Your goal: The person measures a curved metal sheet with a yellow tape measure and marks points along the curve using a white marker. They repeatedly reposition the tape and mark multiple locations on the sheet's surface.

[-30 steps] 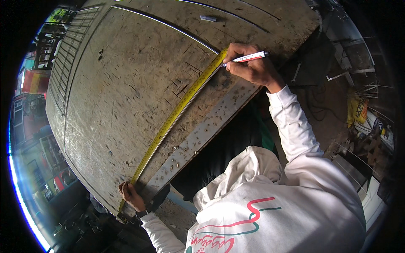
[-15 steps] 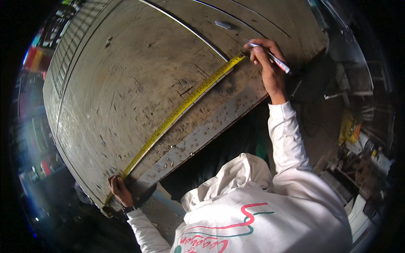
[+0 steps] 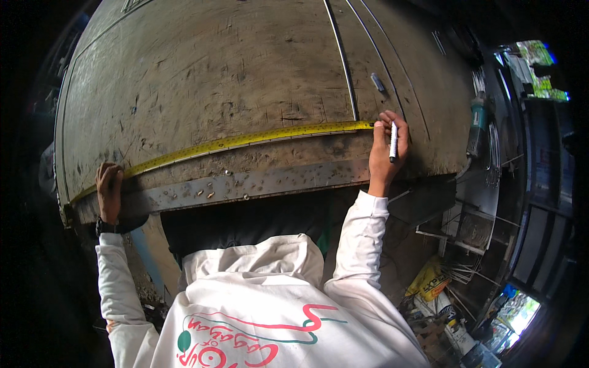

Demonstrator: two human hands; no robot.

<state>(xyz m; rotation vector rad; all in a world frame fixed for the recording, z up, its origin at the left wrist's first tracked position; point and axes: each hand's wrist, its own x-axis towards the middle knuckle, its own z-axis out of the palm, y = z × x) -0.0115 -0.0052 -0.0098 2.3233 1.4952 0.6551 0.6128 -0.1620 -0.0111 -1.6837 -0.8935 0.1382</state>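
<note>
Left hand (image 3: 109, 191) pins the yellow tape measure (image 3: 245, 141) to the desk (image 3: 215, 73), right hand (image 3: 383, 150) grips a marker (image 3: 393, 142); either grip slipping would likely skew the tape.

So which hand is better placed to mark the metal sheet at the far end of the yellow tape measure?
Probably the right hand: it holds the white marker pen beside the yellow tape measure's far end. The left hand is busy pinning the tape's other end at the worn metal sheet's edge.

Scratched, matt metal sheet (image 3: 233, 80); tape measure (image 3: 245, 141) seemingly glossy.
</note>
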